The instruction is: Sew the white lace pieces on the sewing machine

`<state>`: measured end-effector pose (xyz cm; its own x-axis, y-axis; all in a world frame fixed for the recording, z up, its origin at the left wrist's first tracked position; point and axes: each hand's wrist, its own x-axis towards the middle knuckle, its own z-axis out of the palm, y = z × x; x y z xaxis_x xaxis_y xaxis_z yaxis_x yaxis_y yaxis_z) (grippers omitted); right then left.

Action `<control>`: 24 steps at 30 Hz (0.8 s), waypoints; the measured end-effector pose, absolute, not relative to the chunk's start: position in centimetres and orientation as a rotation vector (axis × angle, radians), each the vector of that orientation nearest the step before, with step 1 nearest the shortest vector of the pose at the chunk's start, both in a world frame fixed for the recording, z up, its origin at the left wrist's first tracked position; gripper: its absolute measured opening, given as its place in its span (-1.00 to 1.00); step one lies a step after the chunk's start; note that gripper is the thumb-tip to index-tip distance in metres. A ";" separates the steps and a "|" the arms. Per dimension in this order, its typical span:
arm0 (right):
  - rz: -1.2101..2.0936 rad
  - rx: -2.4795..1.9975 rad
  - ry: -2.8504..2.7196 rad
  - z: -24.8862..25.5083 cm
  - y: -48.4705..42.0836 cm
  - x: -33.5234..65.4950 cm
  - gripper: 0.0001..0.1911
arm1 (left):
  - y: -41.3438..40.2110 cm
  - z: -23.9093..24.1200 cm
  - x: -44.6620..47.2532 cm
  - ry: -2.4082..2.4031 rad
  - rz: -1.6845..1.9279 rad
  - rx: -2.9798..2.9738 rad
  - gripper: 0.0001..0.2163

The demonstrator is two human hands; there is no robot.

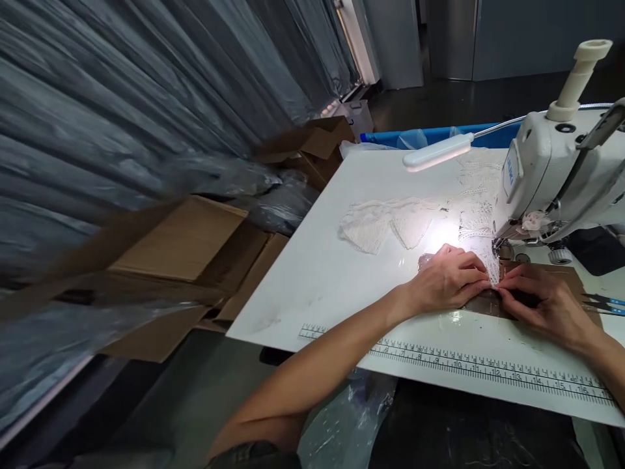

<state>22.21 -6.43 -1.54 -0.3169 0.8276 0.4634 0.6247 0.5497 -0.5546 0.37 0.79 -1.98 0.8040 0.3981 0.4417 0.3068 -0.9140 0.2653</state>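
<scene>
A strip of white lace (pixel 489 264) runs under the needle area of a white sewing machine (pixel 534 163). My left hand (pixel 446 280) lies just left of the needle, its fingertips closed on the near end of the lace. From the other side my right hand (pixel 547 299) pinches the same end, so the fingertips of both hands almost meet. More lace (pixel 473 218) stretches away behind the needle. Brown sheet material (pixel 561 277) shows on the table beneath my hands. The exact grip of the fingertips is partly hidden.
White lace pieces (pixel 378 225) lie left on the white table (pixel 312 286), which has a printed ruler (pixel 454 361). A lamp (pixel 437 153) shines by the machine. Thread snips (pixel 605 303) rest at the right. Open cardboard boxes (pixel 180 238) and plastic crowd the left side.
</scene>
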 end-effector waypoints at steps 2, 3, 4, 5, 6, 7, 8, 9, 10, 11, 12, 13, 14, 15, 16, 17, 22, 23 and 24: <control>0.349 -1.166 -2.051 -1.4 -6.5 22.1 -0.82 | 1.0 -2.3 0.3 0.550 0.806 2.796 -0.70; 0.354 -1.170 -2.046 -1.4 -6.5 22.1 -0.81 | 1.0 -2.4 0.3 0.547 0.822 2.789 -0.69; 0.365 -1.179 -2.042 -1.4 -6.5 22.1 -0.81 | 1.1 -2.5 0.3 0.540 0.827 2.783 -0.69; 0.374 -1.187 -2.036 -1.4 -6.5 22.1 -0.81 | 1.1 -2.5 0.3 0.534 0.818 2.781 -0.69; 0.380 -1.198 -2.032 -1.5 -6.5 22.2 -0.81 | 1.2 -2.6 0.3 0.528 0.805 2.783 -0.70; 0.385 -1.209 -2.029 -1.5 -6.5 22.2 -0.81 | 1.2 -2.5 0.2 0.520 0.792 2.788 -0.71; 0.390 -1.220 -2.029 -1.5 -6.5 22.2 -0.81 | 1.2 -2.5 0.2 0.506 0.790 2.793 -0.72; 0.393 -1.226 -2.029 -1.5 -6.5 22.2 -0.82 | 1.3 -2.5 0.2 0.492 0.803 2.792 -0.73; 0.397 -1.226 -2.031 -1.5 -6.5 22.3 -0.82 | 1.3 -2.4 0.2 0.482 0.829 2.783 -0.73; 0.402 -1.224 -2.033 -1.5 -6.5 22.3 -0.81 | 1.3 -2.4 0.2 0.474 0.868 2.765 -0.71; 0.410 -1.220 -2.037 -1.5 -6.5 22.3 -0.81 | 1.4 -2.4 0.3 0.470 0.905 2.740 -0.69; 0.415 -1.218 -2.040 -1.4 -6.5 22.3 -0.80 | 1.4 -2.3 0.3 0.474 0.934 2.710 -0.68; 0.420 -1.219 -2.042 -1.3 -6.5 22.3 -0.80 | 1.4 -2.3 0.4 0.483 0.955 2.682 -0.68; 0.421 -1.221 -2.043 -1.3 -6.5 22.3 -0.80 | 1.5 -2.3 0.4 0.489 0.969 2.660 -0.69; 0.419 -1.223 -2.045 -1.3 -6.5 22.3 -0.80 | 1.5 -2.4 0.4 0.489 0.969 2.647 -0.69; 0.415 -1.221 -2.049 -1.3 -6.4 22.3 -0.80 | 1.6 -2.4 0.4 0.480 0.953 2.647 -0.71; 0.383 -1.201 -2.071 -1.6 -6.4 22.2 -0.79 | 1.8 -2.4 0.1 0.438 0.715 2.765 -0.79; 0.380 -1.204 -2.066 -1.6 -6.4 22.2 -0.79 | 1.8 -2.4 0.1 0.452 0.681 2.783 -0.79; 0.380 -1.208 -2.059 -1.6 -6.5 22.1 -0.78 | 1.7 -2.3 0.1 0.472 0.658 2.799 -0.79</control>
<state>22.08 -6.47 -1.64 -0.3124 0.8488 0.4265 0.6406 0.5198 -0.5652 0.10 1.70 -2.30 0.8476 0.3581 0.3915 0.2561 -0.9224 0.2893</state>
